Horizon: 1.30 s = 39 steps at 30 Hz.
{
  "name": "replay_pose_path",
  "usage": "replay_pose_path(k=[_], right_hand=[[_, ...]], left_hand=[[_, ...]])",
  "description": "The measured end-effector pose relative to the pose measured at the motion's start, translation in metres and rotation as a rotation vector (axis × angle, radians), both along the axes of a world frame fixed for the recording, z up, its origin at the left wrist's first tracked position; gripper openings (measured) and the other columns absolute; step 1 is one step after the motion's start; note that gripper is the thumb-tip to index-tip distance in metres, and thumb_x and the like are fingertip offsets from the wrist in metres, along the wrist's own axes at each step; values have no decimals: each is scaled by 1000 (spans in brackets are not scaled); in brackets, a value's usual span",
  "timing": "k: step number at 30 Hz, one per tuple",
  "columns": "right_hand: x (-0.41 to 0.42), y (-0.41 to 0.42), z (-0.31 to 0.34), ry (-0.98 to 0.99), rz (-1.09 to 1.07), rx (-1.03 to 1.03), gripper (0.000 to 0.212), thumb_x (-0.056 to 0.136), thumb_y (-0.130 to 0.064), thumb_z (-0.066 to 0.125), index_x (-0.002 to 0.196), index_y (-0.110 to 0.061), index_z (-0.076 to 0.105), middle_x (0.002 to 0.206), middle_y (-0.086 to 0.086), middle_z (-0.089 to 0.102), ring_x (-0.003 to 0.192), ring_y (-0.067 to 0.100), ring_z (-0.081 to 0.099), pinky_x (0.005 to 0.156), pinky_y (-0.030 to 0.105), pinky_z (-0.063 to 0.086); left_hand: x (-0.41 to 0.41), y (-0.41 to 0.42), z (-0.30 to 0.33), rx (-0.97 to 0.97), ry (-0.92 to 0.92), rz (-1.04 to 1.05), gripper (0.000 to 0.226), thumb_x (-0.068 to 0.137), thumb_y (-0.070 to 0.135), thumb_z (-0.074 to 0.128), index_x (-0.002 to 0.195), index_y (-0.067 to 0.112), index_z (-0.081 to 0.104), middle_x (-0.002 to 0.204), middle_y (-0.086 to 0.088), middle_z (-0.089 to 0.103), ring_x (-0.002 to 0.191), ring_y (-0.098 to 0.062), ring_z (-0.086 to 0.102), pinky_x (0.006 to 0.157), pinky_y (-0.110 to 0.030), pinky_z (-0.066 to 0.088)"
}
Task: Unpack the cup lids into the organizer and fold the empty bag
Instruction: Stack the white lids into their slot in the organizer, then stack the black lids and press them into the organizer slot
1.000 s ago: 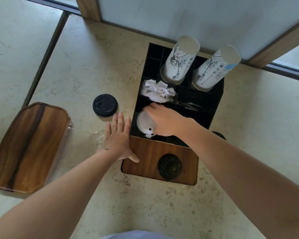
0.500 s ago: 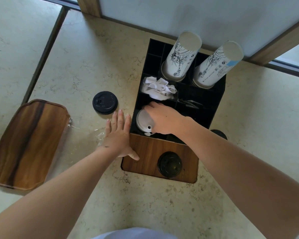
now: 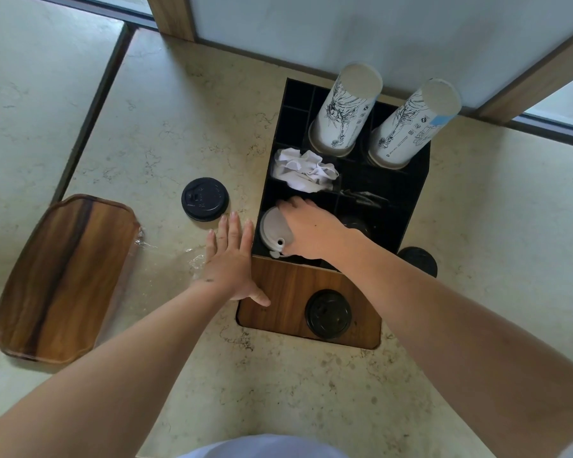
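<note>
The right hand (image 3: pixel 311 231) lies over the white lids (image 3: pixel 272 231) in the near-left compartment of the organizer (image 3: pixel 411 200), fingers curled down on the stack — whether it pinches them or only presses on them I cannot tell, since the palm hides the contact; the left hand (image 3: pixel 229 262) is flat and spread, holding nothing, its fingers pointing up beside the organizer's left wall and its thumb resting on the wooden front (image 3: pixel 288 292); under its heel lies the clear bag (image 3: pixel 166 256), crumpled and flat on the counter (image 3: pixel 146 127), one end near the wooden tray (image 3: pixel 60 279). The stack sits tilted, its lower rim and sip tab against the near wall, so a hard push could jam or buckle the lids rather than seat them; a quick lift of the hand could drag the top lid out. Three black lids are outside the compartments — one on the counter (image 3: pixel 205 199) just beyond the left fingertips, one on the wooden front (image 3: pixel 328 314), one (image 3: pixel 419 261) half hidden behind the right forearm; the forearm could sweep that last one away, and it is easy to forget. The bag is light and slippery; freed of the hand, it may slide or spring open before folding. The two cup stacks (image 3: pixel 344 110) lean at the back, well apart from the hands.
</note>
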State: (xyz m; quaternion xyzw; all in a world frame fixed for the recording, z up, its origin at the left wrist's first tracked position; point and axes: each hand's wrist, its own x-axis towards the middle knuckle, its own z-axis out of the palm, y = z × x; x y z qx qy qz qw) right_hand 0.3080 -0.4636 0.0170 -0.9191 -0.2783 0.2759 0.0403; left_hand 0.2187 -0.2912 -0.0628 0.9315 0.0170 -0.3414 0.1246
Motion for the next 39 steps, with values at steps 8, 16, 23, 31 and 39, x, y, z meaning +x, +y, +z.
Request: replay_pose_path(k=[8, 16, 23, 31, 39], right_hand=[[-3, -6, 12, 64, -3, 24, 109, 75, -31, 88, 158, -11, 21, 151, 12, 37, 139, 33, 36, 109, 47, 43], [-114, -86, 10, -406, -614, 548, 28, 90, -16, 67, 118, -17, 62, 117, -7, 59, 110, 11, 55, 87, 24, 52], [-184, -111, -46, -102, -691, 279, 71, 75, -43, 82, 135, -16, 54, 132, 3, 57, 122, 30, 49, 98, 39, 44], [-181, -106, -66, -140, -587, 192, 94, 70, -54, 81, 147, -21, 38, 143, 0, 54, 132, 26, 44, 101, 45, 44], [-187, -114, -32, 22, -813, 534, 102, 64, -67, 76, 148, -26, 36, 134, -12, 52, 128, 15, 40, 100, 32, 44]], left_hand=[[-5, -1, 7, 77, -52, -61, 176, 37, 91, 75, 131, 22, -58, 152, -14, -50, 138, -34, -50, 119, -53, -18], [-80, -38, 49, -210, -519, 323, 66, 90, 29, 71, 147, 11, 42, 155, -13, 41, 149, -27, 28, 120, -47, 35], [-134, -112, 62, -684, -213, 732, 24, 93, 7, 59, 93, 29, 68, 85, 9, 71, 77, -8, 66, 68, -20, 55], [-117, -131, 58, -684, 52, 1021, 15, 95, 13, 57, 103, 23, 64, 104, -6, 70, 90, -21, 71, 70, -33, 60], [-106, -126, 74, -804, -18, 1358, 19, 100, 17, 52, 112, 12, 65, 106, -14, 72, 88, -23, 70, 65, -32, 55]])
